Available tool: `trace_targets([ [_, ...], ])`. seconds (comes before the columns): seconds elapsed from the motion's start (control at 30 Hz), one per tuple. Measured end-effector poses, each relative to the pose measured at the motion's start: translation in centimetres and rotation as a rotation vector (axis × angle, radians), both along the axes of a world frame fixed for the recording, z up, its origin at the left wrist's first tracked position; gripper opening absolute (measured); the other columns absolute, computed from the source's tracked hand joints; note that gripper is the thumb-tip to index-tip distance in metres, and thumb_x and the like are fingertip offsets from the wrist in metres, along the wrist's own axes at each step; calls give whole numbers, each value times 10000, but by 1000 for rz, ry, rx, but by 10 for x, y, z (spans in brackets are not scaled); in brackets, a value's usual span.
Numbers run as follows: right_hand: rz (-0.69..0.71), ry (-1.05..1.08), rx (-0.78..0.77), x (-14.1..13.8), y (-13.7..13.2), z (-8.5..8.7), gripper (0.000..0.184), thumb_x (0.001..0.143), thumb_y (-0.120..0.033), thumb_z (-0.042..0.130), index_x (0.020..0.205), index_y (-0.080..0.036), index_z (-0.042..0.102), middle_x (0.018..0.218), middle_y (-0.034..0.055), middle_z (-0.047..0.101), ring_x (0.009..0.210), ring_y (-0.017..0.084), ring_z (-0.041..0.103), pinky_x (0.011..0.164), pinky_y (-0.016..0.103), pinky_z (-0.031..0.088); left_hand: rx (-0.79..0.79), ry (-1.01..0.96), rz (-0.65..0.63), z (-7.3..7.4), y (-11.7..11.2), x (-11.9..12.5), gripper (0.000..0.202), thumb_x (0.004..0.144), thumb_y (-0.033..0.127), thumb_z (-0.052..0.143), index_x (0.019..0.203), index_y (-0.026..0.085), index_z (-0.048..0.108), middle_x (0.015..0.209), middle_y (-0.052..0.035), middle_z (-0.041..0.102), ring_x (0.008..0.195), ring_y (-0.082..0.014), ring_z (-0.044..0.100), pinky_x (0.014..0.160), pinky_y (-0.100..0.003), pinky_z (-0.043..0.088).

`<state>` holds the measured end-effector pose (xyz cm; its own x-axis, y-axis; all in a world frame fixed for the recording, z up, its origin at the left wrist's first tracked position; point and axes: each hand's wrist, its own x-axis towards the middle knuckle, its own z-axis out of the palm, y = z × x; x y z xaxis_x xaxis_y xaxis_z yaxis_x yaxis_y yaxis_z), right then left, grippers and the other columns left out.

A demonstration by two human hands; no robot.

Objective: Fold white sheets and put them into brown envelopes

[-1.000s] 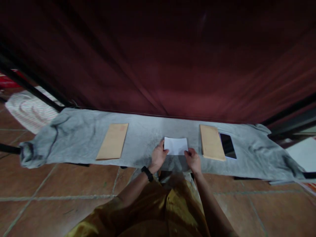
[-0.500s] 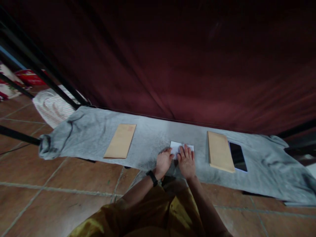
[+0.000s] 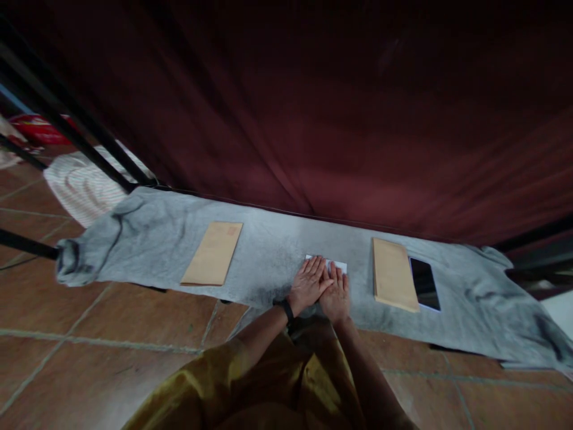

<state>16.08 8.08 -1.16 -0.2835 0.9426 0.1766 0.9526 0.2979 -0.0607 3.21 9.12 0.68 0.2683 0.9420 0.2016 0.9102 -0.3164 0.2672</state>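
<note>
A small sheet of white paper [image 3: 341,266] lies on the grey cloth [image 3: 273,251] in front of me, mostly covered by my hands. My left hand [image 3: 310,283] rests flat on the paper's left side, fingers stretched forward. Beside it, my right hand [image 3: 335,297] presses flat on the right side, with the left thumb lying over it. Only the paper's far edge and right corner show. To the left lies a brown envelope [image 3: 213,254]. On the right is a stack of brown envelopes [image 3: 394,275], with a dark-screened phone [image 3: 425,283] against its right side.
The grey cloth covers a long, low surface, with a dark red curtain [image 3: 286,131] hanging behind it. Black metal bars [image 3: 80,134] and a striped cloth [image 3: 87,185] are at the left. Brown tiles [image 3: 111,334] make up the floor.
My left hand has moved from the paper's near left edge onto its top and flattened out, now touching my right hand. Less of the paper shows. The view has shifted slightly.
</note>
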Motion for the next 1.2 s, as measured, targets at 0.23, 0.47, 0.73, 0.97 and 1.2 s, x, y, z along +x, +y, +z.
trace_targets([
  [0.23,-19,47,33,1,-1,-3,567,1026,-230,285,1585,-164,357,1654,134,316,1514,290,305,1228,503,222,-13,21,35,-4,-4,-13,641,1046,492,325,1553,104,374,1649,-138,336,1555,-254,234,1273,-476,190],
  [0.47,-51,103,46,1,0,-4,542,1053,-346,314,1573,-212,390,1648,153,323,1482,342,350,1180,549,280,-68,14,82,-1,-11,-30,587,1038,388,334,1562,124,365,1650,-113,345,1554,-246,238,1276,-470,182],
  [0.73,-58,109,54,1,-1,-4,551,1051,-401,363,1566,-208,404,1646,182,314,1478,361,349,1171,564,281,-100,-11,95,5,-15,-40,563,1037,376,327,1550,153,393,1634,-98,382,1544,-260,263,1267,-504,188],
  [0.97,-53,125,81,2,0,-7,554,1049,-421,384,1553,-195,428,1630,204,335,1452,369,388,1162,576,295,21,-93,390,34,-32,-113,614,1001,412,413,1552,143,379,1611,-164,404,1550,-306,236,1259,-530,162],
  [1.2,-58,140,114,1,0,-11,554,1044,-421,381,1555,-211,426,1619,191,362,1446,377,392,1146,583,313,-81,37,1207,60,-61,-280,915,840,582,606,1495,-1,346,1439,-333,486,1337,-467,442,1019,-531,402],
])
